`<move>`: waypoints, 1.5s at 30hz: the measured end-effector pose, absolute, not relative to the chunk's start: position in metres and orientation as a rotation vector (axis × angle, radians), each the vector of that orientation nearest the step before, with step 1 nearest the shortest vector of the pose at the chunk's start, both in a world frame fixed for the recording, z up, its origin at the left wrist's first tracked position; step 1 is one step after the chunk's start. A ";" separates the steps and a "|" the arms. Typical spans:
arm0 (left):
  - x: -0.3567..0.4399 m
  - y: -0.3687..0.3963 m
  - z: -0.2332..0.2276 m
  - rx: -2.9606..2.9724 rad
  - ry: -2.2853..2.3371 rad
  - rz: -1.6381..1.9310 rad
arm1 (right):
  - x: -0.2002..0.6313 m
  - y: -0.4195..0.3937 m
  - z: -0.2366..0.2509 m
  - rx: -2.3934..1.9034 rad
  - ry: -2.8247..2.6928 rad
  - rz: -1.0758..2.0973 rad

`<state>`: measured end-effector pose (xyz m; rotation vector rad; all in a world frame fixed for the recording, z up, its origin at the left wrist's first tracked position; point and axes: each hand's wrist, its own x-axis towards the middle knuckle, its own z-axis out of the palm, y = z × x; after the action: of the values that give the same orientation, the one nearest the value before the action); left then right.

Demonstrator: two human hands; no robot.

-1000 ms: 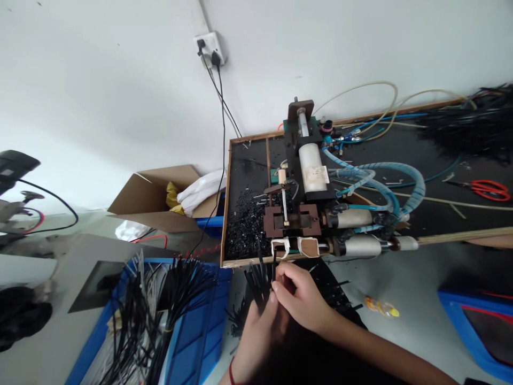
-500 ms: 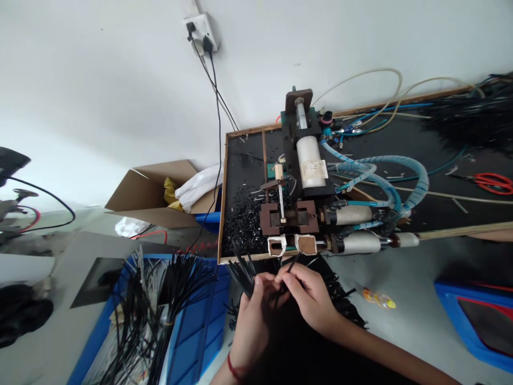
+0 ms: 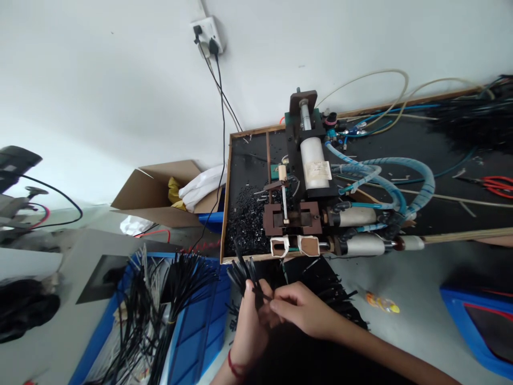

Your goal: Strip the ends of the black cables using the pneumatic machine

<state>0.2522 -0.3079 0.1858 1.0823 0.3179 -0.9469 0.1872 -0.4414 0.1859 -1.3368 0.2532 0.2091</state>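
Observation:
My left hand (image 3: 251, 323), with a red cord at its wrist, is closed around a bundle of thin black cables (image 3: 239, 274) whose ends fan up and to the left. My right hand (image 3: 306, 310) pinches the end of one black cable (image 3: 262, 295) beside the left fingers. Just beyond both hands stands a pneumatic machine (image 3: 315, 160) with brown jaws (image 3: 273, 219) and two white-edged pads (image 3: 308, 246) at its front. More black cables (image 3: 334, 291) lie below the table edge, partly hidden by my right arm.
Small black offcuts (image 3: 246, 219) cover the tray's left part. A blue bin (image 3: 202, 334) with cable bundles stands at lower left, a cardboard box (image 3: 148, 206) behind it. Red-handled scissors (image 3: 499, 184) and blue air hoses (image 3: 420, 176) lie on the right. Another blue container (image 3: 460, 321) stands lower right.
My right hand has turned and come down slightly, its pinched cable now lying across toward the left hand. The left hand still holds the bundle. The view has shifted a little.

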 end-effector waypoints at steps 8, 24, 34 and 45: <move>0.257 -0.302 0.184 0.986 0.313 -1.005 | 0.184 -0.446 0.183 -1.330 0.270 0.208; 0.276 -0.305 0.212 0.795 0.133 -1.033 | 0.176 -0.457 0.181 -0.688 0.195 -0.039; 0.272 -0.314 0.207 0.748 0.040 -1.058 | 0.191 -0.458 0.170 -0.354 0.195 -0.093; 0.273 -0.316 0.210 0.795 0.058 -1.098 | 0.194 -0.453 0.156 -0.278 0.128 0.055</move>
<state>0.2728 -0.3160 0.2102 0.7946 0.0579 -1.0978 0.1944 -0.4531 0.1561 -0.2782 0.1275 0.0551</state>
